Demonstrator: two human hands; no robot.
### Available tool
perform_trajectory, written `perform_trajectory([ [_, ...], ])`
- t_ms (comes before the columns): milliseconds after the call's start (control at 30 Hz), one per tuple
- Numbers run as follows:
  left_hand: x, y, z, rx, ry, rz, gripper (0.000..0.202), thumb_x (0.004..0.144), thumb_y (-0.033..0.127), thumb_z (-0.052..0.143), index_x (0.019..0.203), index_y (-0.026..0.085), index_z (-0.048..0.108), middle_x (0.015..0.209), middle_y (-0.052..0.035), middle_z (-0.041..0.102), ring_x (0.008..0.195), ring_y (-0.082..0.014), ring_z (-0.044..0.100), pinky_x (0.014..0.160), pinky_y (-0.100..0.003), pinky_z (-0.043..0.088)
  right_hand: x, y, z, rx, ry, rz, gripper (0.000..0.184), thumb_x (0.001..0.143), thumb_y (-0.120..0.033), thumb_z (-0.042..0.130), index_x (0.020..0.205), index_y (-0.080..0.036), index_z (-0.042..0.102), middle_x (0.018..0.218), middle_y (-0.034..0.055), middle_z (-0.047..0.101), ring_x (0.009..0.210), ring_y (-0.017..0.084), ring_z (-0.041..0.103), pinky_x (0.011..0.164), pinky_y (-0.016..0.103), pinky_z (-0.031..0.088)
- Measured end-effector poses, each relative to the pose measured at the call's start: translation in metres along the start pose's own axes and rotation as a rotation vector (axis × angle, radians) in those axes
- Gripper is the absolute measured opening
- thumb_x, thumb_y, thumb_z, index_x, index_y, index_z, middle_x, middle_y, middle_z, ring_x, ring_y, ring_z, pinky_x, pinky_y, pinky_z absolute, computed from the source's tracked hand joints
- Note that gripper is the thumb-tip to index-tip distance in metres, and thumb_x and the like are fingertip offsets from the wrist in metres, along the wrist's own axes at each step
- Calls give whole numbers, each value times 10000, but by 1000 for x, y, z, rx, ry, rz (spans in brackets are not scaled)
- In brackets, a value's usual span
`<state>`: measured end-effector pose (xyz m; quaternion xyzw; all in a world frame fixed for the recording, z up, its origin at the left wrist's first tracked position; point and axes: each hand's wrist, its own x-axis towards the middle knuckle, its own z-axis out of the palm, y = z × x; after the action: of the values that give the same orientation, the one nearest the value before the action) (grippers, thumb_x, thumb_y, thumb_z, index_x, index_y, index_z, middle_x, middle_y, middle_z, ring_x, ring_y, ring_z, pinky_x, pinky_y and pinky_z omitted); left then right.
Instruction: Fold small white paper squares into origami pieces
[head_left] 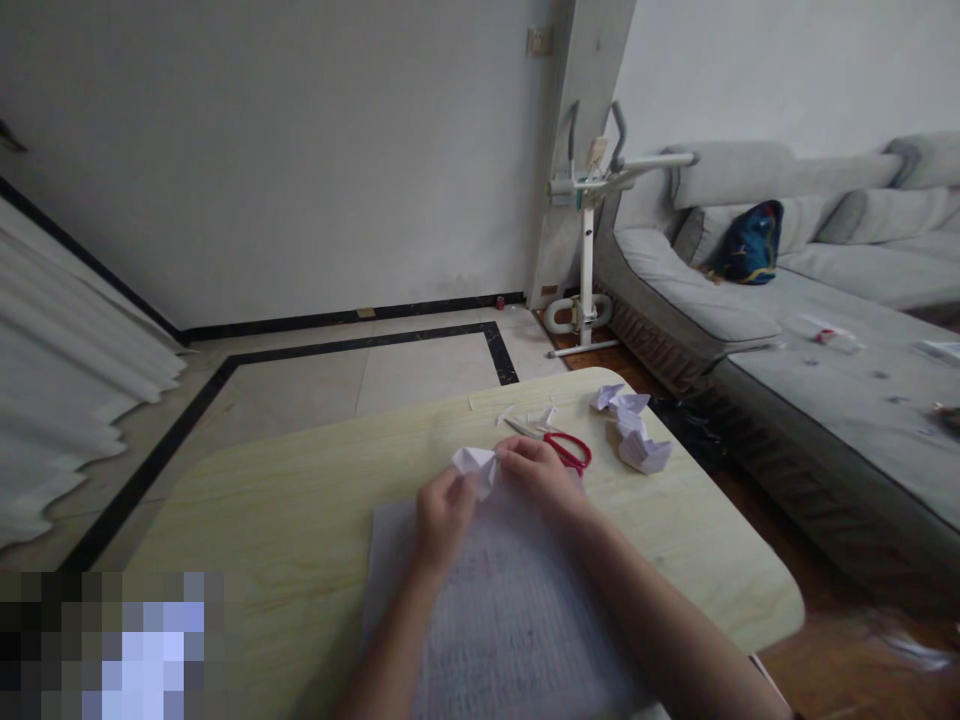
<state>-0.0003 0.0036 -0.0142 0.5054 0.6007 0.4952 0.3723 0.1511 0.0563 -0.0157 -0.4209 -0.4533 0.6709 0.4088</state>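
Note:
Between both hands, above the top edge of a written sheet (495,610), is a small piece of folded white paper (475,462). My left hand (444,508) pinches its lower left side. The fingertips of my right hand (538,474) close on its right corner. Just beyond the right hand lies a pair of scissors (574,452) with red handles, partly covered by that hand. Thin paper scraps (544,415) are scattered by the blades. Several folded paper pieces (631,425) sit in a group near the table's right edge.
The pale wooden table (300,520) has rounded corners. To the right stands a grey sofa (750,290) with a dark blue bag (754,243) on it. White exercise equipment (587,260) stands by the wall corner. A white curtain (60,380) hangs at the left.

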Motion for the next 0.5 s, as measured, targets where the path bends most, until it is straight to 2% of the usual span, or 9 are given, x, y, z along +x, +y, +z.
perform_trajectory([
  [367, 0, 0, -1, 43, 7, 15, 285, 784, 326, 523, 548, 168, 498, 476, 51, 422, 464, -93, 393, 440, -190, 279, -2, -4, 2, -34, 14, -11, 226, 727, -385, 689, 740, -170, 621, 561, -34, 528, 459, 85, 419, 456, 216, 268],
  [500, 0, -2, 0, 40, 21, 27, 281, 780, 322, 525, 548, 166, 494, 479, 50, 431, 467, -94, 400, 440, -189, 284, 0, -1, 0, -37, 4, -25, 230, 725, -384, 692, 742, -165, 625, 572, -35, 533, 465, 80, 424, 464, 208, 273],
])
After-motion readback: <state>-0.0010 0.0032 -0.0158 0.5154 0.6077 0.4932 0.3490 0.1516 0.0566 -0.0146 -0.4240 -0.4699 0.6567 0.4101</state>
